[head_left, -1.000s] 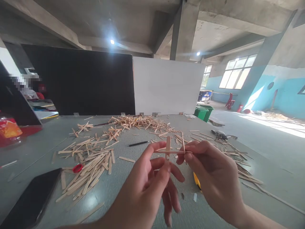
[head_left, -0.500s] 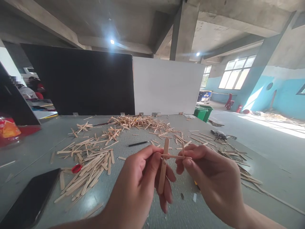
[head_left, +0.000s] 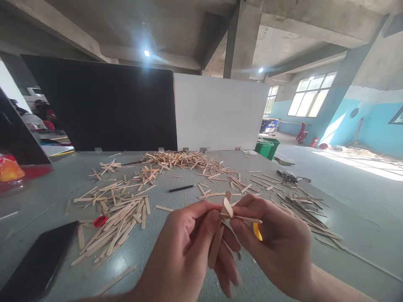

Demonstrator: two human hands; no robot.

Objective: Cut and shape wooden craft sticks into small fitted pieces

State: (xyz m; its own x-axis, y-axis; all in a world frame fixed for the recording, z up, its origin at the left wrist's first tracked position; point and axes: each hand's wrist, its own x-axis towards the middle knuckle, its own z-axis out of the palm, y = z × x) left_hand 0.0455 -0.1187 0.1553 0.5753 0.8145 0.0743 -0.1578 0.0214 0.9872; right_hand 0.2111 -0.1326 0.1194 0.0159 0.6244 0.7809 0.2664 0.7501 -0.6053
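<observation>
Between my two hands is a small assembly of craft sticks (head_left: 215,246) above the table. Its long stick slants upward, tilted, and a thinner stick (head_left: 251,219) crosses it toward the right. A short rounded piece (head_left: 228,208) stands near the crossing. My left hand (head_left: 184,243) pinches the assembly at the crossing with thumb and forefinger, the other fingers hanging loosely behind the long stick. The thumb and forefinger of my right hand (head_left: 277,239) close on the thinner stick, right beside the left fingertips. How the pieces are joined is hidden by the fingers.
Loose craft sticks (head_left: 119,222) lie heaped at left and along the back (head_left: 182,159). A black pen (head_left: 181,188), a phone (head_left: 40,260), a red cap (head_left: 100,221) and dark strips (head_left: 302,209) are on the table. Something yellow (head_left: 257,231) shows behind my right hand.
My right hand has moved left, close against my left fingertips. The assembly has turned, so the short piece now shows in front of the long stick. The yellow thing shows more.
</observation>
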